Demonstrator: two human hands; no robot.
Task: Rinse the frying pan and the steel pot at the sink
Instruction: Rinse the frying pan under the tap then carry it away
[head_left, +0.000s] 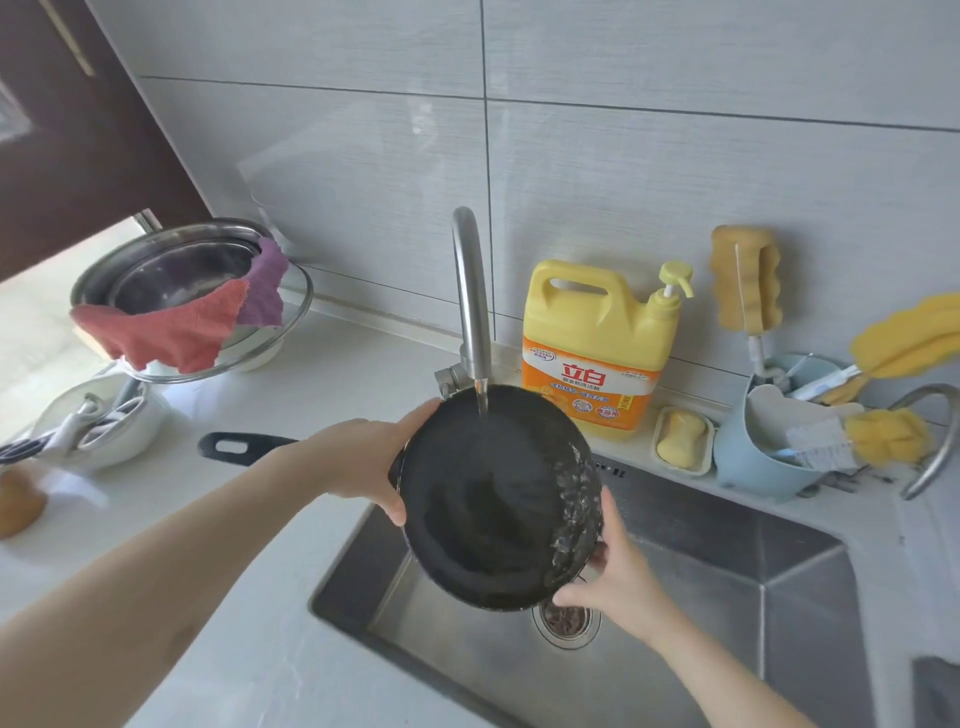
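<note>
I hold the black frying pan (493, 499) tilted over the steel sink (701, 525), its inside facing me. Water runs from the tap (470, 291) onto the pan's upper part and pools along its right rim. My left hand (374, 465) grips the pan's left rim where the black handle (239, 446) sticks out to the left over the counter. Under the lower right rim, my right hand (608, 571) supports the pan. The steel pot (171, 270) stands at the back left on the counter, with a red cloth (156, 332) and a purple cloth (265, 286) draped over its rim.
A yellow detergent jug (597, 343) stands behind the sink, next to a soap dish (680, 441). A blue holder (763, 447) with yellow sponges is at the right, beside a second curved tap (935, 441). A white bowl of utensils (98, 426) sits at the left. The drain (566, 618) lies below the pan.
</note>
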